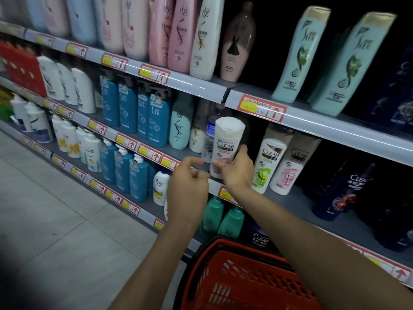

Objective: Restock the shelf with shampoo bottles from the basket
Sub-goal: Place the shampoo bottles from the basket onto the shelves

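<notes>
A white CLEAR shampoo bottle with a pink label (225, 144) stands upright at the front edge of the middle shelf (288, 204). My right hand (237, 171) is wrapped around its lower part. My left hand (188, 177) hovers just left of the bottle with its fingers curled and nothing in them. Two more white CLEAR bottles, one green-labelled (269, 157) and one pink-labelled (290, 166), stand to the right on the same shelf. The red plastic basket (241, 280) sits below my arms at the bottom; I see no bottles inside it.
Blue, teal and white shampoo bottles fill the shelves to the left (134, 115). Dark CLEAR bottles (344, 191) stand further right. A clear water bottle (209, 142) stands behind the held one. Green bottles (221, 218) sit on the shelf below. Grey tiled floor (55, 220) lies left.
</notes>
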### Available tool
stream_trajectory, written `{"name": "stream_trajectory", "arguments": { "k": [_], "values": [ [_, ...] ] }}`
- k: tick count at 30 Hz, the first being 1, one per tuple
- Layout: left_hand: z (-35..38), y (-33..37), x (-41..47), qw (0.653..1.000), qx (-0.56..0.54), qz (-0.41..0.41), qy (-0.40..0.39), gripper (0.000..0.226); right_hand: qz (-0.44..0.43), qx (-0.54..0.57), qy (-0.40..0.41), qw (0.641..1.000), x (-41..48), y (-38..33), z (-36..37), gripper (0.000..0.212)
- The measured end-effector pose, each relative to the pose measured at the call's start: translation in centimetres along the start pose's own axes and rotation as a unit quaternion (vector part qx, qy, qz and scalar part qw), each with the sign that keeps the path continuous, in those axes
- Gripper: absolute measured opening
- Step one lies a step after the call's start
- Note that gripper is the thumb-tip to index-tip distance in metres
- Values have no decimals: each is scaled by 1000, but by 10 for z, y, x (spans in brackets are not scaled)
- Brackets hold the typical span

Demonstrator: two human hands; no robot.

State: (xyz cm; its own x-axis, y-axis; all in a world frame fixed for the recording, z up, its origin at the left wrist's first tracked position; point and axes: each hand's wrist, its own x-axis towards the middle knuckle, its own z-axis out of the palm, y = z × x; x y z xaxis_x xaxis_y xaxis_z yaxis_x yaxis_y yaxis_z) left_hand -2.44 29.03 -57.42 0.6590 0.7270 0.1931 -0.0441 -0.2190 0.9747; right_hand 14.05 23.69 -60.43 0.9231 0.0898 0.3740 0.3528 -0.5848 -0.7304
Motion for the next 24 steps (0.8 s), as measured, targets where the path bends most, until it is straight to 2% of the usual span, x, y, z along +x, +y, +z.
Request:
{"name": "stream_trajectory", "arguments": {
  "k": [5, 12, 17, 24],
  "values": [
    [-2, -5, -9, 1000, 10, 9, 5, 26, -42, 127, -25, 991, -46, 10, -70, 61],
    [12, -7, -28, 998, 46, 20, -32, 24, -73, 60, 37, 995, -71, 87, -162, 67],
    [40, -12, -31, 997, 45, 22, -63, 22, -58, 47, 86, 993, -57, 127, -176, 68],
    [91, -19, -34, 989, 82, 34, -119, 23, -12, 43, 64, 997, -15, 142, -161, 57]
  ]
}}
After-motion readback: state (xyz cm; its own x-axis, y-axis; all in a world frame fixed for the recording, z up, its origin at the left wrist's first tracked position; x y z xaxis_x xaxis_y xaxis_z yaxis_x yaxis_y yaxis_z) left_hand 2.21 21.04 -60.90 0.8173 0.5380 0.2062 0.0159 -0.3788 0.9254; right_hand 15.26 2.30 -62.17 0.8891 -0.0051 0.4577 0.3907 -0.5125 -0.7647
